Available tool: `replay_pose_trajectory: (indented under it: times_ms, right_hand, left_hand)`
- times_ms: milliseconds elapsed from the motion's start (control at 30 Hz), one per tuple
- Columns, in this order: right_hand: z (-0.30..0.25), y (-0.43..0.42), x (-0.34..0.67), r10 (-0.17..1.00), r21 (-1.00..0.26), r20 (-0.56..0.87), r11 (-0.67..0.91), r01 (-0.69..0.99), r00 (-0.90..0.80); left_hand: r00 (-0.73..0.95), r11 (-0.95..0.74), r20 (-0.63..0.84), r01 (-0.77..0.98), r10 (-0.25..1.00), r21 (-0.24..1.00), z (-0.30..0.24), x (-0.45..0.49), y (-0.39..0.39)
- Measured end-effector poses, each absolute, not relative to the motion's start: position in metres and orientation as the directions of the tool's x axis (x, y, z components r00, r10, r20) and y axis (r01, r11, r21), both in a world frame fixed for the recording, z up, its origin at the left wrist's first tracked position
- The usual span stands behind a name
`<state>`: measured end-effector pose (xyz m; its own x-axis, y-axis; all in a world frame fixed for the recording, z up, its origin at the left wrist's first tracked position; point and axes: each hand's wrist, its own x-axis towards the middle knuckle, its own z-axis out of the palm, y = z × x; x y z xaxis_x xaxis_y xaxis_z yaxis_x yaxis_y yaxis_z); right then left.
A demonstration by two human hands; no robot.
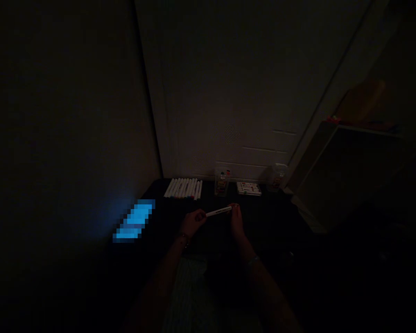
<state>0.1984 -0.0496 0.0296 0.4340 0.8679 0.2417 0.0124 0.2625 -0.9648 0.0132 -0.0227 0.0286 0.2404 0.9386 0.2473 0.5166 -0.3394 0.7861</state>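
The scene is very dark. A white marker pen lies level between my two hands above a dark table. My left hand is closed around the pen's left end. My right hand pinches its right end with the fingertips. A row of several white marker pens lies side by side at the back of the table, beyond my left hand.
A glowing blue screen lies on the table's left side. A small clear holder, a flat printed card and a pale container stand along the back wall. A dark cabinet rises on the right.
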Motion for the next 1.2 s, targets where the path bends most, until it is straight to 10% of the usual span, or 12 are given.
replay_pose_trajectory:
  times_ms: [1200]
  right_hand:
    - [0.027,-0.047,0.200,0.905,-0.956,0.250,0.288,-0.061,0.343]
  left_hand:
    - [0.157,-0.302,0.259,0.430,0.953,0.851,0.038,0.013,-0.024]
